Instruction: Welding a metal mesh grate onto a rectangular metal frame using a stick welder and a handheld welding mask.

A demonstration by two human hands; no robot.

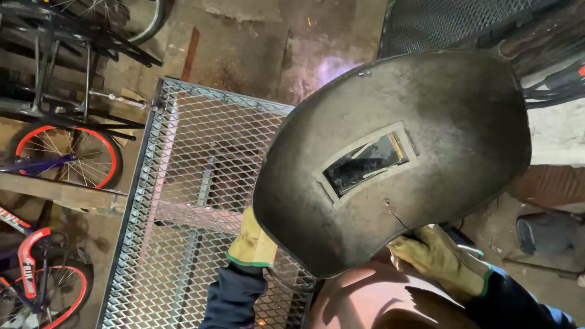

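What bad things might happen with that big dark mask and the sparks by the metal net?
1. The hand-held welding shield hides most of the work, so the left hand holding it could drift and let glare past.
2. Sparks and a bright glow show near the mesh panel; they might burn something nearby, perhaps the bicycles.
3. The right hand is partly hidden, so its grip cannot be checked.
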